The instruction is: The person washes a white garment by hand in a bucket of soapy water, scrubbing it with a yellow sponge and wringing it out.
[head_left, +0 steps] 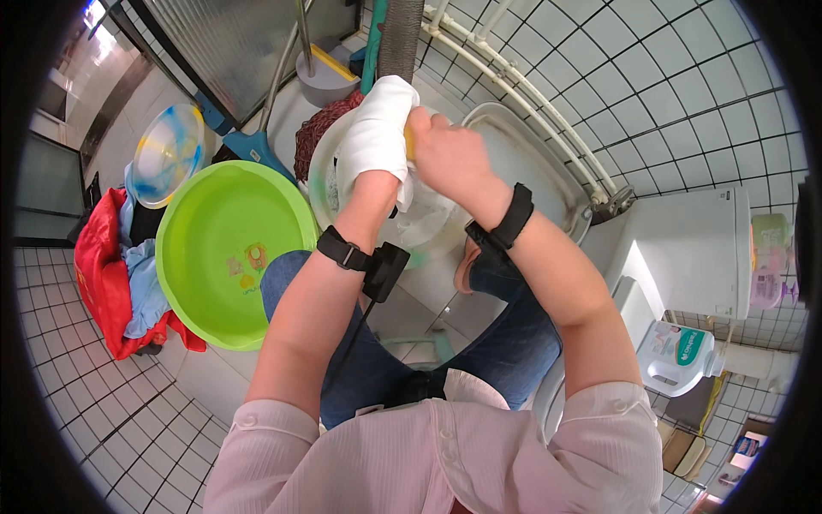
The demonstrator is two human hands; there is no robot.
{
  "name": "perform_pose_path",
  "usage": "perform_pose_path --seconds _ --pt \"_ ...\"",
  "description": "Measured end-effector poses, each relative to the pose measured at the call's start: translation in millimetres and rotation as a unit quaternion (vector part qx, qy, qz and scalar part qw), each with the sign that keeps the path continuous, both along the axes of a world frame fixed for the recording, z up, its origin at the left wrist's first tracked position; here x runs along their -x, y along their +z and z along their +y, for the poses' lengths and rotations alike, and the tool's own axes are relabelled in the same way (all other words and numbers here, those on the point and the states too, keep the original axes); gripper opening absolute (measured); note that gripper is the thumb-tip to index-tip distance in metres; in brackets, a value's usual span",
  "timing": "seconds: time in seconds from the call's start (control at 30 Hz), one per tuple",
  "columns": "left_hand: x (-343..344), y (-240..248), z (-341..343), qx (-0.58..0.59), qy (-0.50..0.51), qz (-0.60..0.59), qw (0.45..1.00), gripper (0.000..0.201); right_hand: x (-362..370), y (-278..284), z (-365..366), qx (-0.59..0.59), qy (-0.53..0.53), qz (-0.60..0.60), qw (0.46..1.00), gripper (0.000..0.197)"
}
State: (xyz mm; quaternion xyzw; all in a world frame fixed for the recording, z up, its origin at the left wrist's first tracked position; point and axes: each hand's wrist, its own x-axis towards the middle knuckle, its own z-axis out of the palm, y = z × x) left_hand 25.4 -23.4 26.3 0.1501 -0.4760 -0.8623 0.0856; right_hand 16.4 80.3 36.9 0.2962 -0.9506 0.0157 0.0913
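A white cloth, sock-like in shape, is pulled over my left hand and hides its fingers. My right hand is closed beside it, the knuckles against the cloth. Between the right fingers and the cloth shows a sliver of a yellow bar, most of it covered. Both hands are over a pale translucent basin with water and whitish wet stuff in it. Black straps are on both wrists, the left one with a small black box.
A large green basin stands left, near red cloth, light blue cloth and a blue-yellow patterned basin. Behind are a grey bucket and pipes. At right are a white toilet and white jug.
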Motion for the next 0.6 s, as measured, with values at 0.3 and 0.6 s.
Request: perform_pose_path --seconds 0.3,0.6 --pt "1 -15 -6 -0.262 -0.083 -0.001 0.962 0.011 3 10 12 0.511 -0.174 -0.186 0.821 0.039" --pt "0 -31 -12 -0.373 -0.105 0.055 0.920 0.027 -7 -9 -39 0.436 -0.186 -0.198 0.858 0.049"
